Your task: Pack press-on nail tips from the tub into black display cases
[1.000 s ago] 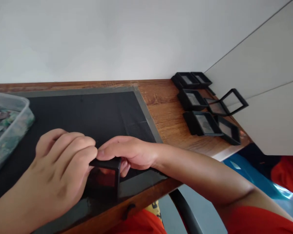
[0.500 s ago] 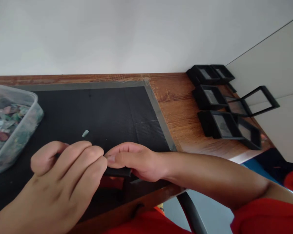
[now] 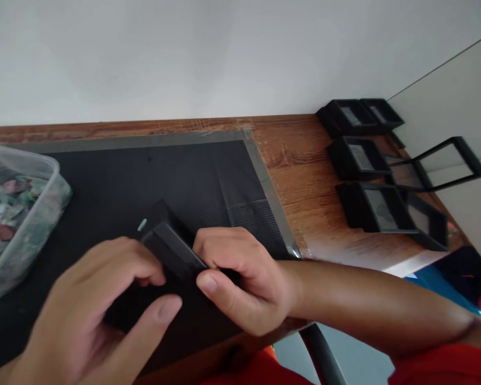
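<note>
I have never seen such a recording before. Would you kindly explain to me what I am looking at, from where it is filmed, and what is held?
There is no machine here: these are a person's own bare hands. The view comes from a camera worn on the head, looking forward and down. The right hand grips a black box. The left hand is close by, thumb and fingers apart. Below is a dark mat on a wooden table. At the picture's left stands a clear tub of mixed coloured pieces; one small pale piece shows beside the held box. Toward the right are other black boxes.
</note>
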`<state>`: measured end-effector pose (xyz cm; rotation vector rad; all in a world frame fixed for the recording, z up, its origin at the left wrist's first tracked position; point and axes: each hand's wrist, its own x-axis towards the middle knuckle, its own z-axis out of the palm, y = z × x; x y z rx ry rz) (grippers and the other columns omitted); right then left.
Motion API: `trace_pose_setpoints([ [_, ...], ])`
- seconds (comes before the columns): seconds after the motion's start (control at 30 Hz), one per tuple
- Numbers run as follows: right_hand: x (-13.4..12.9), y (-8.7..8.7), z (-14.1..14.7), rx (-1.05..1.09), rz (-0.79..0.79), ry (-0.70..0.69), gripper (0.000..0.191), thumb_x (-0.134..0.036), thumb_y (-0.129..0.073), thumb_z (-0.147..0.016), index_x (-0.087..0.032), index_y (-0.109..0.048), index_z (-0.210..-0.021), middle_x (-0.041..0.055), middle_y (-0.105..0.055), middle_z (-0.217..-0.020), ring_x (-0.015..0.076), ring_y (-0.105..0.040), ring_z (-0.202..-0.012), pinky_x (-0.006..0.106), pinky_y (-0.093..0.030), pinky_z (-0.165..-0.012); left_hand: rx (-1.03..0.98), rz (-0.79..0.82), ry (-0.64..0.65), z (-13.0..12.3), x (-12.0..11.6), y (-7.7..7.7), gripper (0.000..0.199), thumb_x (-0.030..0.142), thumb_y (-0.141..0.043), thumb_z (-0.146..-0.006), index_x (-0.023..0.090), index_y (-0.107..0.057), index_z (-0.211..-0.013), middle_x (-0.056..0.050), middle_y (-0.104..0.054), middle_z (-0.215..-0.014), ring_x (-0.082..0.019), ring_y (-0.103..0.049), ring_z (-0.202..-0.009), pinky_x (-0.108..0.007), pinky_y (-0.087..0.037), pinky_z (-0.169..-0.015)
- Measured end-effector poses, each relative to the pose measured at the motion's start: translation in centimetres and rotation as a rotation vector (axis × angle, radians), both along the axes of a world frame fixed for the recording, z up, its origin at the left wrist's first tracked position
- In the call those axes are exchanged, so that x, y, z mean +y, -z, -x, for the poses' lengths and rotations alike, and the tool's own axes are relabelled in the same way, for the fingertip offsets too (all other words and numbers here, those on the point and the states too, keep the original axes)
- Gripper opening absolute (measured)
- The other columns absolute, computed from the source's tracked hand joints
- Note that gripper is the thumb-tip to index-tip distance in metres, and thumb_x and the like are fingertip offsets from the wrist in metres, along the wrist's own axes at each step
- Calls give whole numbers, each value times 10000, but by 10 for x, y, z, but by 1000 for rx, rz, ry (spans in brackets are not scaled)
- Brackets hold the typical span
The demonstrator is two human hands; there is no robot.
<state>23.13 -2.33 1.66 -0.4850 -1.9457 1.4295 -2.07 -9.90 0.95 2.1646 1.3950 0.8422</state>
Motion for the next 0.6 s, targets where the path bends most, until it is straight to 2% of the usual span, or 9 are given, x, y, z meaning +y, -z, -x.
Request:
trace_pose_setpoints([
  [0.1,-2,-1,0,-42,-29,-14,349,-262,-590,-1077,-272,-404,-781,4,-558,-772,149,-532,-725,306,-432,-656,-135,67,91,-25,13,-18,174,284,-559,-1095,267,-662,-956,27,-766,-883,-116,-710,-759,-208,-601,-697],
  [0.17,-4,-2,0,-56,-51,-9,345,-268,-582,-1089,-272,-411,-789,6,-569,-778,149,-541,-728,303,-442,-665,-190,109,103,-31,15,-23,222,248,-537,-1102,255,-667,-921,36,-762,-862,-100,-702,-740,-182,-597,-689],
  [0.33,-8,-1,4,-29,-237,-7,373,-278,-590,-1121,-263,-412,-794,-14,-526,-772,137,-475,-708,285,-377,-617,-248,125,63,-29,11,-25,314,273,-552,-1085,234,-633,-785,42,-682,-712,-103,-630,-610,-203,-546,-572],
  [0.43,-11,0,6,-53,-368,5,361,-293,-619,-1123,-248,-449,-808,-33,-523,-769,121,-460,-689,277,-358,-604,-253,113,47,-29,11,-26,284,229,-577,-1029,227,-623,-749,55,-662,-679,-92,-615,-579,-203,-501,-546],
  [0.6,-13,-6,7,-211,-402,-41,304,-292,-574,-1121,-227,-524,-828,-30,-598,-760,120,-502,-662,285,-374,-609,-254,39,112,-28,12,-23,169,169,-586,-1002,243,-654,-865,71,-668,-737,-91,-615,-637,-208,-475,-591],
])
